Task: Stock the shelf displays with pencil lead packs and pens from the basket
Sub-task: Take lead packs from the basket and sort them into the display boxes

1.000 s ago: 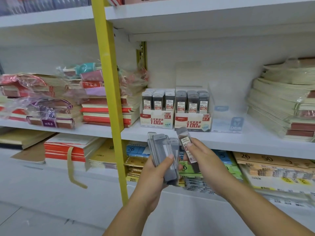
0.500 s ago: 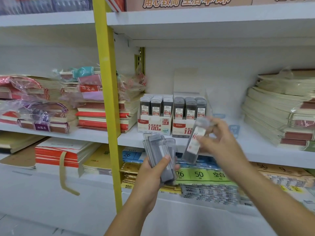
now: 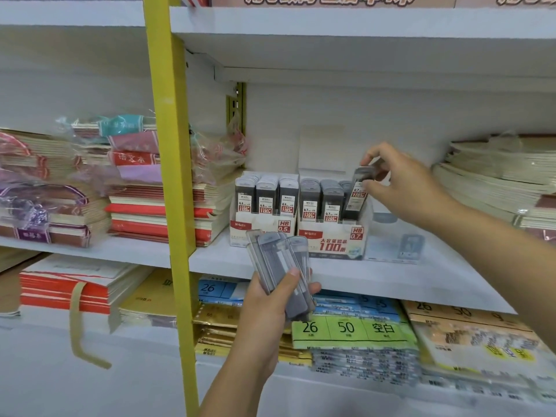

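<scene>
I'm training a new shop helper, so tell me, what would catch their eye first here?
The right hand pinches a tilted lead pack at the right end of the box marked 0.7 on the middle shelf. Below it, the left hand grips a bunch of more packs, just right of the yellow post.

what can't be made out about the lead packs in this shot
Head view:
- stack of packs: count unclear, they overlap and the left hand covers their lower ends
- 0.7 box, right column: hidden by the pack the right hand pinches
- label small print: blurred
</scene>
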The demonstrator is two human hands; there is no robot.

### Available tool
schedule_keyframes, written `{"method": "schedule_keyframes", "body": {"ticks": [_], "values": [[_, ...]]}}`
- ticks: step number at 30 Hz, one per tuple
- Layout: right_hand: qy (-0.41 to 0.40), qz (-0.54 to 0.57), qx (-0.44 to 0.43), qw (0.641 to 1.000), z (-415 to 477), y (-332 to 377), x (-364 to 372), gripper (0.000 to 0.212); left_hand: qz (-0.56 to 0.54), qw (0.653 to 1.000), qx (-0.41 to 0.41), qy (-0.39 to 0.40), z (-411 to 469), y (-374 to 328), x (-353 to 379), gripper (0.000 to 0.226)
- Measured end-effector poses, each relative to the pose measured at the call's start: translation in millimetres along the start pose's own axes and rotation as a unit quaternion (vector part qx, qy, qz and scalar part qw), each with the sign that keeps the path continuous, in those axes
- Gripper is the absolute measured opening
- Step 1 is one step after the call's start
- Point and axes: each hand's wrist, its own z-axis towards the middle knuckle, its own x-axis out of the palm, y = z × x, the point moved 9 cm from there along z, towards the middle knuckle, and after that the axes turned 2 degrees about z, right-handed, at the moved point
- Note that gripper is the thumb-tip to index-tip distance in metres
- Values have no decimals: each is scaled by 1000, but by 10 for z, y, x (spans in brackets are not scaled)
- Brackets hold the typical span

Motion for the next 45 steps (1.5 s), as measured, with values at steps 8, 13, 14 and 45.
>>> {"method": "schedule_keyframes", "body": {"ticks": [8, 13, 14, 45], "values": [[51, -120, 24, 991, 112, -174, 224, 15, 12, 1000, -13, 5, -20, 25, 0, 30], [-55, -8, 17, 998, -272, 72, 70, 26, 17, 999, 1, 36, -90, -71, 40, 31], [-41, 73, 28, 996, -431, 142, 132, 23, 16, 999, 1, 45, -112, -93, 64, 36], [78, 507, 158, 844, -1074, 148, 746, 26, 11, 993, -62, 96, -85, -165, 28, 48]]}}
